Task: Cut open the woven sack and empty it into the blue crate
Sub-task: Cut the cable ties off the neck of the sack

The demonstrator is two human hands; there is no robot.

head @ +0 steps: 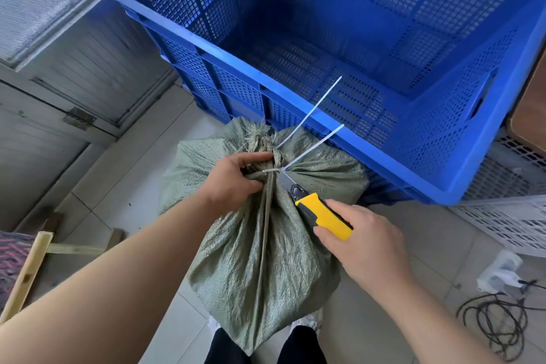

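Observation:
A full green woven sack [266,245] stands on the tiled floor in front of me, its neck bunched and bound by two white cable ties [313,142] whose tails point up and right. My left hand [233,177] grips the gathered neck just below the ties. My right hand [360,242] holds a yellow utility knife [322,210], its blade tip touching the lower tie at the neck. The big blue perforated crate [325,124] sits right behind the sack with nothing visible inside it.
A white perforated crate [508,224] lies under and beside the blue one at right. Black cable [499,322] and a white plug adapter [499,272] lie on the floor at lower right. Wooden slats [29,269] and a grey cabinet [74,74] stand on the left.

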